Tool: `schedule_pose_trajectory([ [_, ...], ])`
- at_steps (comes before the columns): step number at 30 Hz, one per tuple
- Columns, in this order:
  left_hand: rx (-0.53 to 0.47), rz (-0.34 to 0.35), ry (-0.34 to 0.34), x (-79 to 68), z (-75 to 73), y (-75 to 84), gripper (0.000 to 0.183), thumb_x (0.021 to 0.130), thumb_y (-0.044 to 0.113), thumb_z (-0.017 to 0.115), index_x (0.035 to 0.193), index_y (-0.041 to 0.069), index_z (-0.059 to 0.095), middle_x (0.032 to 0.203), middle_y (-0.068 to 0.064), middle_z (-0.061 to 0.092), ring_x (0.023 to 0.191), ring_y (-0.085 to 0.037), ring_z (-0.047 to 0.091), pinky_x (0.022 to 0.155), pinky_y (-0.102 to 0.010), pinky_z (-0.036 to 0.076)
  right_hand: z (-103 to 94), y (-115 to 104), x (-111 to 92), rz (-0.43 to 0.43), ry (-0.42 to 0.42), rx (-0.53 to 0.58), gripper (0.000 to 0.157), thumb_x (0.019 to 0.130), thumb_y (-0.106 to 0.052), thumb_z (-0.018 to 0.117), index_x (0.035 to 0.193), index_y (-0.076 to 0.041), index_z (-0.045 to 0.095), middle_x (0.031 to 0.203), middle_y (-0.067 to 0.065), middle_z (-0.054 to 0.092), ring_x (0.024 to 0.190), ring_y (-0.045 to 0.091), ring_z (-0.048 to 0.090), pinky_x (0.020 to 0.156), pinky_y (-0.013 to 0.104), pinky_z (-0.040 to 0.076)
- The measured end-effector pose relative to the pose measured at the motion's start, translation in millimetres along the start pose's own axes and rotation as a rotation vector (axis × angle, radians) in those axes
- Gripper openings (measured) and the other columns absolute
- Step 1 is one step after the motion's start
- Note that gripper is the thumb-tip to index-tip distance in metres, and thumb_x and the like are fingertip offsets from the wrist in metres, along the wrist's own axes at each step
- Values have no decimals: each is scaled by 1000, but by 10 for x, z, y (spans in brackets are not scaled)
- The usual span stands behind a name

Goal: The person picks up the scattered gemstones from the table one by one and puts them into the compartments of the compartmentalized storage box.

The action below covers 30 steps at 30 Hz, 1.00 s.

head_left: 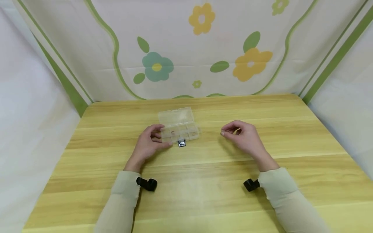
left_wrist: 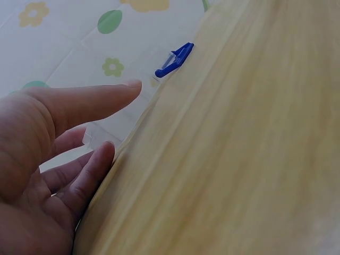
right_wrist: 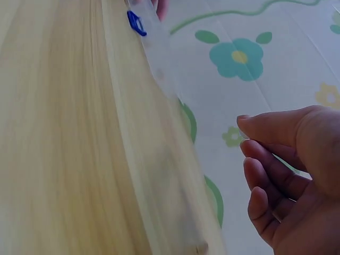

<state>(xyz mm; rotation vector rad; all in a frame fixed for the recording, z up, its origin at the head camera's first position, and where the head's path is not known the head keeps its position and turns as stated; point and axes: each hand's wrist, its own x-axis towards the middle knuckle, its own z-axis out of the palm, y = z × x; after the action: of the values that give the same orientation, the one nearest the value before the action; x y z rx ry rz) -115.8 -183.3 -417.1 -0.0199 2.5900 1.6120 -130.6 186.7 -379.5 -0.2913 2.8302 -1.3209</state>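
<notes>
A clear plastic compartment box point(head_left: 175, 138) stands on the table with its lid point(head_left: 177, 116) folded back. My left hand point(head_left: 147, 142) holds its left end, thumb along the front edge and fingers at the far left corner. Against the front of the box is a small dark-blue frame with a clear middle point(left_wrist: 175, 60). To the right, my right hand point(head_left: 243, 134) is raised apart from the box. Its thumb and index fingertips pinch a tiny pale thing point(right_wrist: 245, 139), too small to make out. The other fingers are loosely curled.
The wood-grain table point(head_left: 198, 187) has a flowered cloth point(head_left: 180, 35) hanging behind its back edge. A few tiny reddish bits point(head_left: 173, 132) lie in the box compartments. Black camera mounts point(head_left: 148, 184) stick out inward from both sleeves.
</notes>
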Motion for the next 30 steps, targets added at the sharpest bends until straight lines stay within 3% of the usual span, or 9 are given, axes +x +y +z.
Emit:
schedule_pose_trajectory([
  [14,-21,-24,1,33,-12,-9,75,83,19,96,149,17,60,127,-17,62,111,-30,61,96,-36,53,580,-412,345,-48,-54,149,12,96,-20,82,106,-13,80,100,5,77,90,19,67,81,32,55],
  [22,-22,-18,2,27,-3,-9,77,81,16,96,149,16,60,129,-16,64,112,-29,62,95,-35,54,840,-577,425,-71,-99,214,12,95,-16,83,106,-11,81,102,7,78,91,20,69,82,33,57],
  [30,-27,-7,-8,5,-8,-29,75,84,18,95,150,16,59,131,-18,63,112,-32,67,98,-41,57,1056,-734,448,-107,-146,213,10,97,-14,81,106,-12,81,103,6,77,91,19,68,81,32,57],
])
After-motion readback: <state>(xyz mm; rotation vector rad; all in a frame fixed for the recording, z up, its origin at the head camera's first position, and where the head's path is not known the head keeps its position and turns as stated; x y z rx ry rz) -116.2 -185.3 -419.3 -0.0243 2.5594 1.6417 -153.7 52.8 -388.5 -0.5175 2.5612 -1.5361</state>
